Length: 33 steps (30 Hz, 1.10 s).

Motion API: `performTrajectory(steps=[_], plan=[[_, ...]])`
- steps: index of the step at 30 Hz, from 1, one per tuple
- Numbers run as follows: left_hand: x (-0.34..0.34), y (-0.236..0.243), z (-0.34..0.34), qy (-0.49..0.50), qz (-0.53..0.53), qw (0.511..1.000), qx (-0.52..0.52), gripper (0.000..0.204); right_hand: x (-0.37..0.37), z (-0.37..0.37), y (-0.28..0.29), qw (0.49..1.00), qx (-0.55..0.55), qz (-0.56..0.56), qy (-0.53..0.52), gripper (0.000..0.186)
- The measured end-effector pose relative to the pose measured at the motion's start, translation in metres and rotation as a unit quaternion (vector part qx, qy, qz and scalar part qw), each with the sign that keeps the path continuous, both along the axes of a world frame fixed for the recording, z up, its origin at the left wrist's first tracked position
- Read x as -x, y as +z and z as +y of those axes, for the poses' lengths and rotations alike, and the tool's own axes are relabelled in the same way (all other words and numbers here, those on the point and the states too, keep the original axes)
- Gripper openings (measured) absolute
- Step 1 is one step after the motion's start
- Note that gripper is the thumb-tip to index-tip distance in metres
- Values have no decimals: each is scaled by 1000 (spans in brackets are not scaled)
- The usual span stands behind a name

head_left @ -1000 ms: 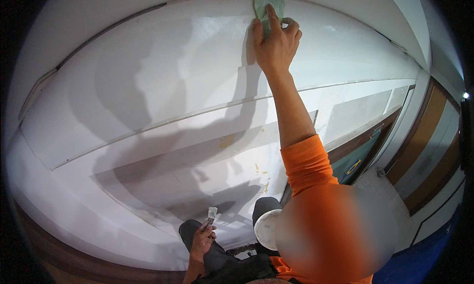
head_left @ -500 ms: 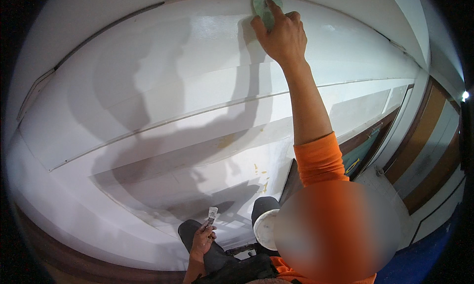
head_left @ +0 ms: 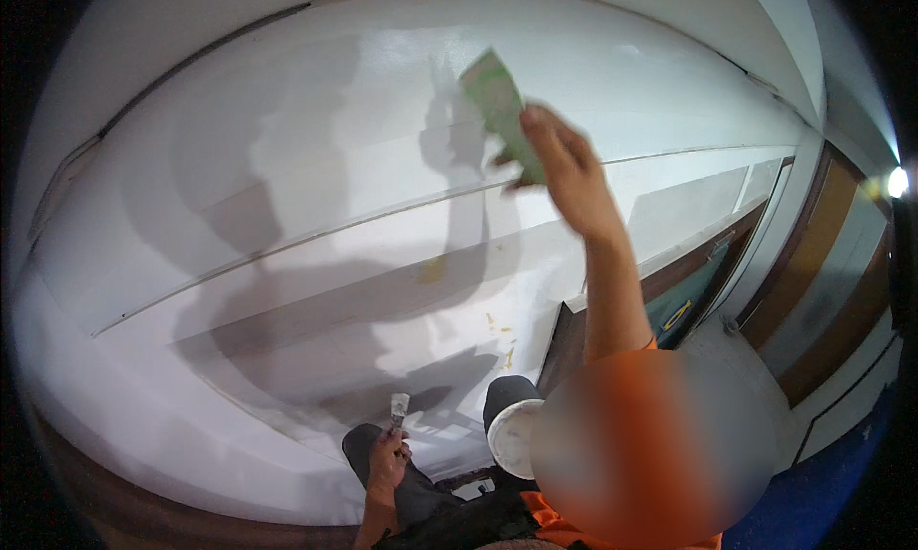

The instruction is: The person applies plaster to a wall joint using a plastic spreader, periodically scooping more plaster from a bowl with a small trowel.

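Note:
My right hand (head_left: 574, 182) is raised in front of the white wall panel (head_left: 612, 91), its thumb and fingers closed on a flat green putty spreader (head_left: 492, 86). Greyish-white residue coats the spreader's face, and it stands apart from the panel, tilted. Low down, near my dark-trousered knee, my left hand (head_left: 387, 462) grips a small putty knife (head_left: 399, 411) upright by its handle. White filler covers that knife's blade. To the right of the left hand sits a white round container (head_left: 516, 440), partly hidden by a blurred patch.
A long ledge line (head_left: 363, 222) crosses the wall below the panel, with yellowish patches (head_left: 432, 270) under it. At the right are a dark-framed opening (head_left: 703, 287), a brown and grey striped door (head_left: 813, 263) and a bright lamp (head_left: 897, 182). My shadow falls across the wall.
My right hand has come down and away from the panel's top edge, where the spreader was pressed, and the spreader has turned. The left hand with its putty knife has barely shifted.

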State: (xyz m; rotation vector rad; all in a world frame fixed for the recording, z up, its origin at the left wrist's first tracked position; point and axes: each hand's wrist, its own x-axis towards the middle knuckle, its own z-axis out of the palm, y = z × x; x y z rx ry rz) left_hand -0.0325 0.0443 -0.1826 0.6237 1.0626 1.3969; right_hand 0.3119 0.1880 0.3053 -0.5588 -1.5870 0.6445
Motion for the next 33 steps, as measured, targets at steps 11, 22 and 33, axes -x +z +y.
performTrajectory(steps=[11, 22, 33], plan=[[-62, 175, 19, 80, -128, 980, -130, 15, 58, -59, -231, 889, 396, -53, 225, 29], [-75, 204, 23, 6, -256, 960, -117, 20, 76, -86, -236, 884, 345, 179, 259, 29], [-58, 171, 37, -17, -186, 979, -81, 19, 47, -8, -80, 963, -70, 205, -162, 13]])
